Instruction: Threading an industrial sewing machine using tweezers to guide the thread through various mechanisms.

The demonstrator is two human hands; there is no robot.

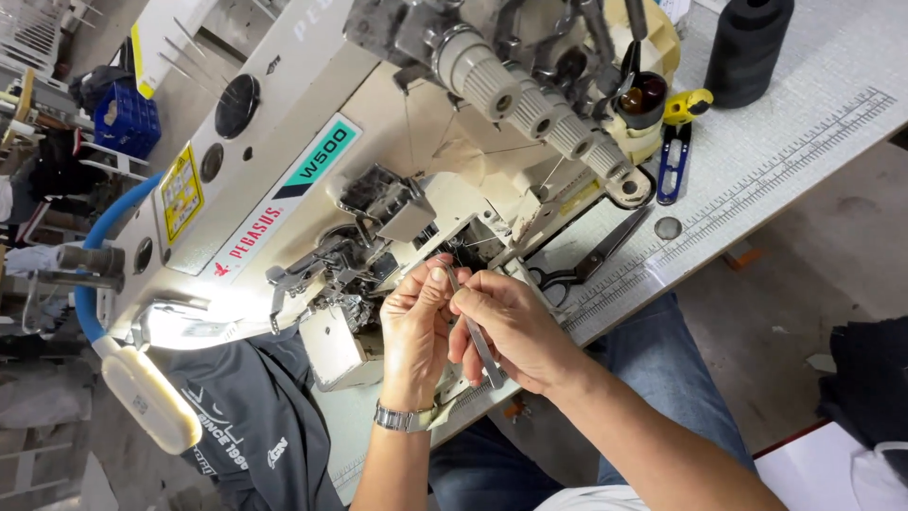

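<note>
Fingers of right hand [511, 322] pinch metal tweezers [478, 336]; left hand [414, 317] fingertips close together at the tips, thread too fine to see. Both sit before the sewing machine [312, 180], at the table's [785, 151] front edge. Best steady wrists, keep tips under lamp light.

We see both hands bare, without gloves or rings that we can make out, and both forearms uncovered. The left hand [416, 317] has a silver metal-link wristwatch [405, 417] at its wrist. The right hand [506, 326] wears nothing at its wrist. Below the wristwatch we see blue denim jeans [653, 360] covering our legs.
</note>
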